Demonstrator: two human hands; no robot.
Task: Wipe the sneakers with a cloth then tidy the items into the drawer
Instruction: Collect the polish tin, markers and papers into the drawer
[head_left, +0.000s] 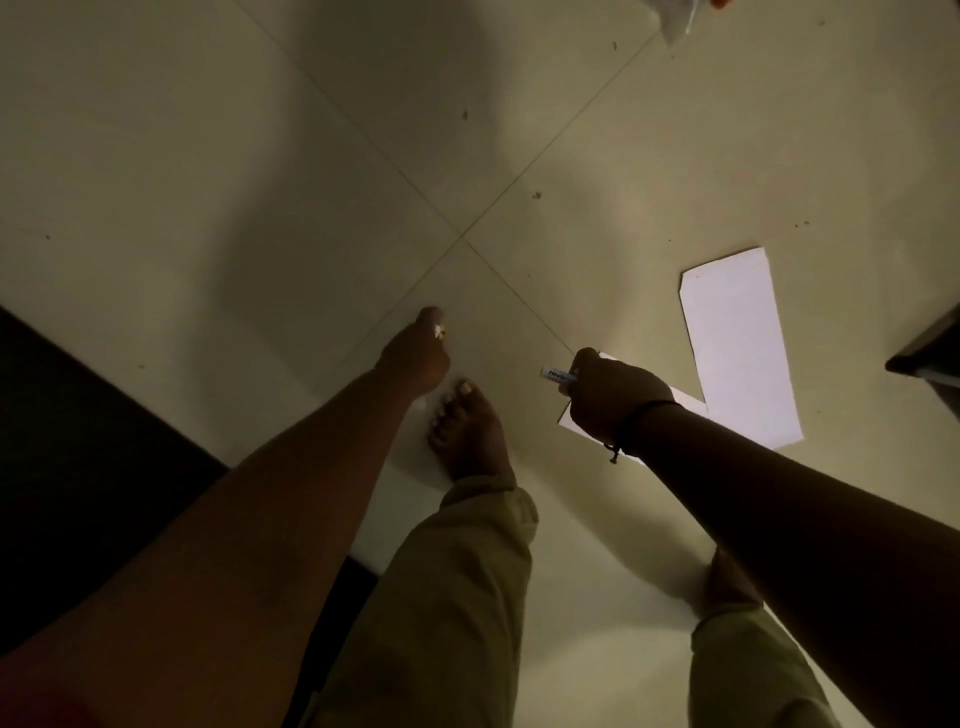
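Note:
My right hand (613, 397) grips a small white tube or marker with dark lettering (557, 375), held above the tiled floor. My left hand (418, 349) is curled, pinching a tiny pale object (440, 331) between its fingertips. No sneakers, cloth or drawer are in view. Both arms reach down over my legs in olive trousers, with one bare foot (470, 431) just below the left hand.
A white sheet of paper or card (737, 343) lies on the floor at the right, with another white piece (685, 402) partly under my right hand. Dark furniture (930, 348) juts in at the right edge, a dark surface (78, 441) at the left.

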